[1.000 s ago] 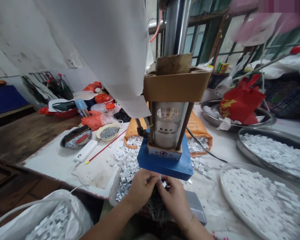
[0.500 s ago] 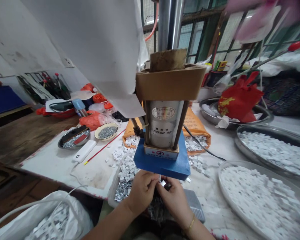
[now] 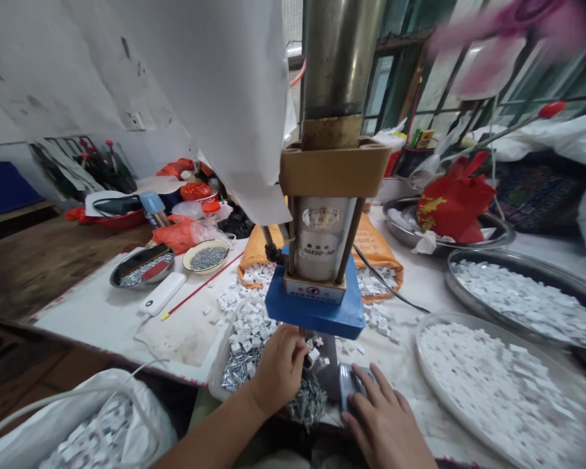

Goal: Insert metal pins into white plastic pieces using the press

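My left hand (image 3: 279,366) is closed, thumb and fingers pinched together just below the blue base of the press (image 3: 317,309). What it pinches is hidden by the fingers. Small white plastic pieces (image 3: 313,355) lie right beside its fingertips. My right hand (image 3: 388,417) rests with its fingers spread over a grey ribbed pedal switch (image 3: 348,384). Between the hands, a heap of metal nails (image 3: 308,400) sits near the table's front edge. To the left of my left hand, a clear plastic tub (image 3: 218,378) holds white pieces and metal nails.
At right stand a round white tray (image 3: 427,371) and a steel basin (image 3: 454,273), both full of white pieces. Two bowls of metal parts, a steel bowl (image 3: 122,283) and a cream bowl (image 3: 188,257), are at left. A white sack (image 3: 149,397) stands below the table edge.
My right hand has left the spot beside my left hand and moved right onto the grey pedal switch, fingers now spread. My left hand stays under the press. The view has shifted slightly.
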`<state>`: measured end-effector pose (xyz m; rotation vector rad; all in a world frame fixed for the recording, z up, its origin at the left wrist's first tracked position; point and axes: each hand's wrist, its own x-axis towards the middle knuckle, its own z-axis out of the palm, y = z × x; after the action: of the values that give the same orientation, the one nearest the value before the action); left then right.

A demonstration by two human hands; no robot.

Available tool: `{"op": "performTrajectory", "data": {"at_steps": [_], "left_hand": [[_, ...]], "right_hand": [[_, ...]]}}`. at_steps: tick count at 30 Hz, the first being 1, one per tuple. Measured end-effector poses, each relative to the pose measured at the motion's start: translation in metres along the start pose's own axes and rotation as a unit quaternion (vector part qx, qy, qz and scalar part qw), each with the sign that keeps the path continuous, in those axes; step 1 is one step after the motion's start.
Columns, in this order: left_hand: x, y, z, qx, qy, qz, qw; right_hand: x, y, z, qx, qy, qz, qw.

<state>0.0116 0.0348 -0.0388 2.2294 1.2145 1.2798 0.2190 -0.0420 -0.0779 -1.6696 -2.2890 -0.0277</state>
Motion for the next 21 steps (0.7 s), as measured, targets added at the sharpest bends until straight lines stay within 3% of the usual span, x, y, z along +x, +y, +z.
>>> {"op": "performTrajectory", "data": {"at_steps": [5, 8, 10, 12, 15, 18, 21], "left_hand": [[0.002, 0.006, -0.006, -0.040, -0.037, -0.102, 0.993], [0.003, 0.011, -0.011, -0.076, -0.054, -0.089, 0.992], [0.007, 0.012, -0.010, -0.080, -0.053, -0.103, 0.990], [0.014, 0.009, -0.006, -0.093, -0.052, -0.168, 0.980], [0.024, -0.001, 0.001, -0.141, -0.058, -0.249, 0.956], [0.019, -0.010, 0.001, -0.160, -0.045, -0.265, 0.950], [0.000, -0.016, -0.011, -0.168, -0.011, -0.280, 0.945]], "right_hand": [[0.025, -0.007, -0.009, 0.047, 0.079, -0.002, 0.996], [0.045, -0.019, -0.016, 0.113, 0.117, -0.029, 0.986], [0.058, -0.028, -0.018, 0.153, 0.121, -0.062, 0.979], [0.069, -0.034, -0.015, 0.200, 0.107, -0.074, 0.971], [0.084, -0.040, -0.008, 0.271, 0.080, -0.017, 0.959], [0.095, -0.041, -0.001, 0.293, 0.070, 0.048, 0.952], [0.102, -0.041, 0.003, 0.306, 0.061, 0.080, 0.947]]}}
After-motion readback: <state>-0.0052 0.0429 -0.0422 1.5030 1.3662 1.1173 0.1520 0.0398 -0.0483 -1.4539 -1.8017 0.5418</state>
